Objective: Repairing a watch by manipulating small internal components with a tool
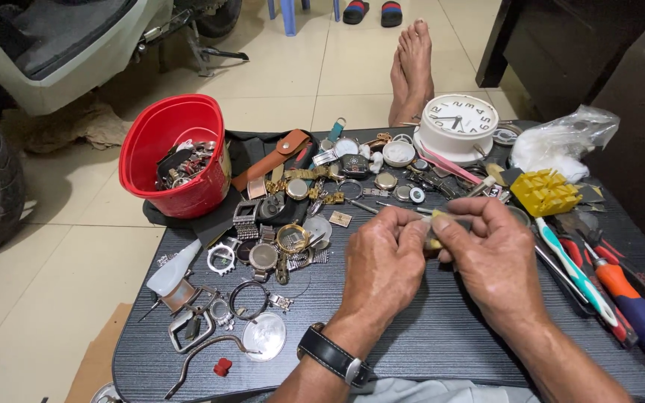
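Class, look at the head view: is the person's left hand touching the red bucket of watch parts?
Apart. The head view shows the left hand over the middle of the dark table, with scattered watch cases lying between it and the red bucket at the far left.

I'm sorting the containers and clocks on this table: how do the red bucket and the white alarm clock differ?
The red bucket is an open container tilted on its side, with watch parts inside; the white alarm clock is a closed round body lying face up, showing its dial. The bucket sits at the table's far left edge, the clock at the far right, behind both hands. The bucket looks larger. Both are round and plastic-looking.
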